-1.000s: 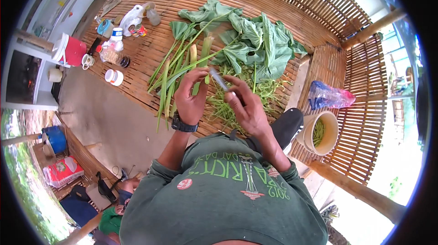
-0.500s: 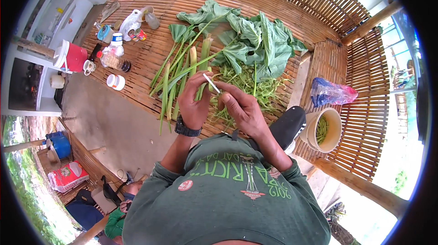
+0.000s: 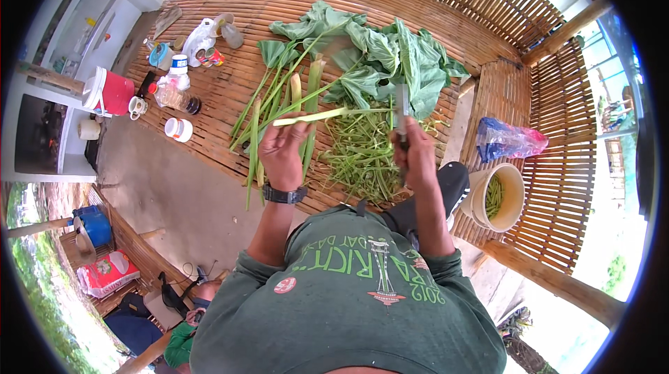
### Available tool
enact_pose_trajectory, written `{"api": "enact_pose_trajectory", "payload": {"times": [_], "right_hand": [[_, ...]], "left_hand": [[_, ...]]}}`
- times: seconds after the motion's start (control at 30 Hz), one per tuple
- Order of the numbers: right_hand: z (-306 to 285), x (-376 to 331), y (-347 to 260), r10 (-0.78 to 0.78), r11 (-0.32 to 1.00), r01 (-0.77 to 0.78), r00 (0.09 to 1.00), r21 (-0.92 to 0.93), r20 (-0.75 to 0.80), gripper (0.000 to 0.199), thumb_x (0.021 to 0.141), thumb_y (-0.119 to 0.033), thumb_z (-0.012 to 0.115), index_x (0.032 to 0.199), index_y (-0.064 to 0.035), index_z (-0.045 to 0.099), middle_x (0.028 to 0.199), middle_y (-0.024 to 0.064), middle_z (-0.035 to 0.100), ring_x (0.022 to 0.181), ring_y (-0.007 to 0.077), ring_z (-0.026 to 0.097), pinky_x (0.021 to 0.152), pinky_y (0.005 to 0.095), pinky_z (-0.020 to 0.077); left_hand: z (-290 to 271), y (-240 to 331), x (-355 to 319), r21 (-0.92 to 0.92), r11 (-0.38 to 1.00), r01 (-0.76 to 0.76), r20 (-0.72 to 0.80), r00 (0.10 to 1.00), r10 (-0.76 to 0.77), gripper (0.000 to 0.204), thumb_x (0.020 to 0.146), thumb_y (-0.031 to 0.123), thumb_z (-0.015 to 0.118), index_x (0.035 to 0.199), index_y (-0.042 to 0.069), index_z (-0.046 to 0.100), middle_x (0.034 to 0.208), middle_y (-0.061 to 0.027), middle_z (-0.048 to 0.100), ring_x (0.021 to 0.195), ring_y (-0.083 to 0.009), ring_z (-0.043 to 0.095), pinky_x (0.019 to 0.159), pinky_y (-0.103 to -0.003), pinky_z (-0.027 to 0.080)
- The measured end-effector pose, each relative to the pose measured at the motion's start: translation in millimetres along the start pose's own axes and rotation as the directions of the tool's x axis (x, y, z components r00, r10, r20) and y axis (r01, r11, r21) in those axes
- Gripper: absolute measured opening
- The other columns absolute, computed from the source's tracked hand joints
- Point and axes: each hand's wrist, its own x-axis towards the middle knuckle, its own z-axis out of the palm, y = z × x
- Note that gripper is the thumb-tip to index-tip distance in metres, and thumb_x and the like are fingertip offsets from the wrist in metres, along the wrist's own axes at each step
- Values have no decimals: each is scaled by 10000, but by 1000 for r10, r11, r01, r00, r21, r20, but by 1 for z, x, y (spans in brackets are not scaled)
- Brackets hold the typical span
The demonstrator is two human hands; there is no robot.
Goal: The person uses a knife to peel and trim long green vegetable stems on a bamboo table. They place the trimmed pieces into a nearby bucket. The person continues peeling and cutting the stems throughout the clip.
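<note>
My left hand (image 3: 282,156) pinches a long leaf stalk (image 3: 320,115), pale at its left end and running right toward the big leaves. In my right hand (image 3: 419,154) is a knife (image 3: 401,101), its blade pointing away from me and close to the stalk's thinner end. Beneath and between the hands lies a heap of green peelings (image 3: 359,158). Large green leaves (image 3: 411,60) spread beyond it, some still on their stems. Several thick stalks (image 3: 252,140) lie just left of the heap, partly behind my left hand.
The slatted bamboo platform (image 3: 223,123) bears a white-lidded jar (image 3: 178,129), a bottle of brown liquid (image 3: 178,97) and tins (image 3: 209,57) at left. A red water jug (image 3: 110,88) stands farther left. At right are a bucket of green pieces (image 3: 500,196) and a plastic bag (image 3: 509,139).
My hands have moved apart from close together. The knife now points away from me in my right hand, and the stalk lies crosswise in my left.
</note>
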Motion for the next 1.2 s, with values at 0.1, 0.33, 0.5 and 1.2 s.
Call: {"api": "enact_pose_trajectory", "payload": {"times": [0.1, 0.33, 0.5, 1.2], "right_hand": [[-65, 39, 38, -30, 997, 16, 980, -71, -197, 412, 1097, -452, 542, 1024, -65, 663, 652, -14, 562, 488, 63, 451, 433, 253, 358], [-47, 7, 29, -175, 672, 118, 985, -731, -3, 579, 1082, -383, 578, 1546, -45, 500, 783, 72, 701, 698, 154, 640, 680, 344, 518], [11, -28, -1, -292, 671, 301, 947, -678, 131, 544, 1080, -356, 577, 1536, -65, 518, 792, 173, 703, 683, 214, 663, 667, 413, 523], [79, -74, -33, -500, 733, 644, 728, -218, 470, 456, 1099, -285, 579, 1483, -38, 583, 920, 83, 715, 766, 162, 645, 716, 309, 527]], "left_hand": [[-9, 12, 10, -89, 996, -8, -77, 997, 1, 207, 983, 20, 719, 1186, -10, 690, 1120, -114, 751, 1028, -176, 716, 889, -359, 649], [-2, 8, 8, 135, 976, -169, 32, 986, 166, 261, 966, -61, 705, 1218, -34, 644, 1167, -156, 741, 1074, -190, 715, 978, -312, 597], [23, 1, -4, 165, 962, -217, 108, 974, 202, 264, 952, -95, 705, 1199, -46, 628, 1198, -169, 729, 1102, -198, 715, 995, -312, 587], [31, -1, -10, 290, 871, -397, 251, 910, 331, 291, 886, -163, 677, 1142, -24, 653, 1245, -156, 693, 1189, -260, 675, 1022, -366, 551]]}}
